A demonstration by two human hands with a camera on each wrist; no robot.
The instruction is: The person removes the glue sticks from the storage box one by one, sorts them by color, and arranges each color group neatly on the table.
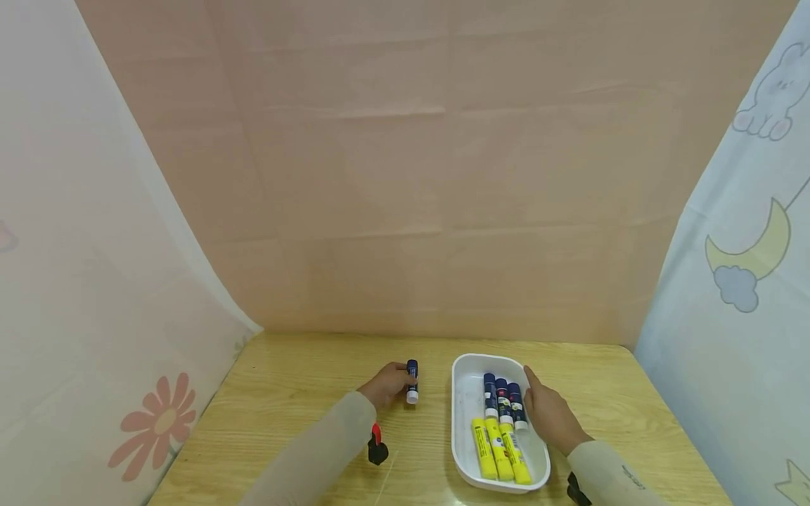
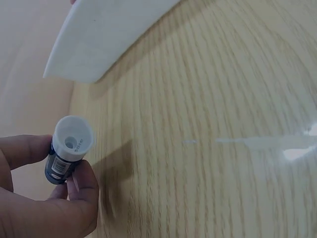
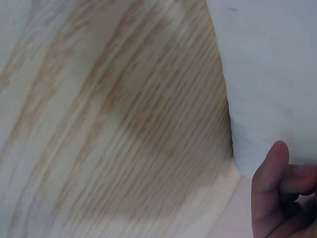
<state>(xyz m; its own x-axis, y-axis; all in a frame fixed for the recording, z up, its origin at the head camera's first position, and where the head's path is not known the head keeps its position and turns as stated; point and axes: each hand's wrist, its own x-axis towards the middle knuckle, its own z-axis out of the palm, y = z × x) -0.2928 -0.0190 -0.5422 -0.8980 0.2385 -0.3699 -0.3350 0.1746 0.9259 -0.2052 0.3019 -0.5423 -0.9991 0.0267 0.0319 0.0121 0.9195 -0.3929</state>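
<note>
A glue stick [image 1: 413,383] with a navy barrel and white base is pinched between the thumb and fingers of my left hand [image 1: 387,385], left of the tray. Its white end [image 2: 73,138] faces the left wrist camera. My right hand [image 1: 553,416] holds the right side of a white tray [image 1: 463,450] at its rim, with one finger stretched along the wall. Inside the tray lie several glue sticks: a row of navy ones [image 1: 503,400] at the far end and a row of yellow ones [image 1: 500,450] at the near end.
The tray stands on a wood-grain table [image 1: 304,376]. A plain tan sheet [image 1: 405,176] hangs behind it. Patterned cloths flank the table on the left [image 1: 76,281] and right [image 1: 766,365]. Dark wrist straps [image 1: 377,450] show below the sleeves.
</note>
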